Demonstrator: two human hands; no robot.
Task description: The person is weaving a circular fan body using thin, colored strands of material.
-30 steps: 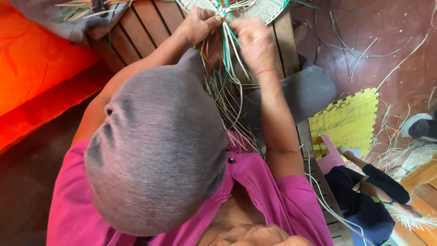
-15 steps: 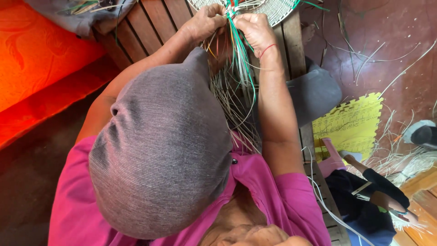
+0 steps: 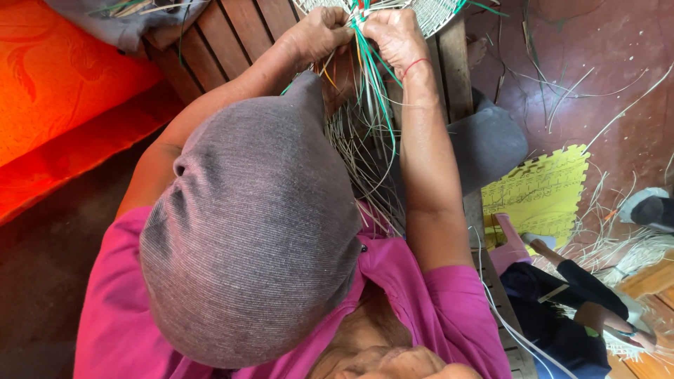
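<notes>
At top centre of the head view, two hands work close together: left hand and right hand, both closed on a bundle of green and pale strands hanging from one round woven disc. Disc is cut by the upper frame edge and lies on a slatted wooden bench. One yellow woven mat lies on the red floor at right, loose fibres around it. Another person sits lower right, well apart.

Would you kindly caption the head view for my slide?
Both hands pinch green and pale strands at a woven mat's edge.
</notes>
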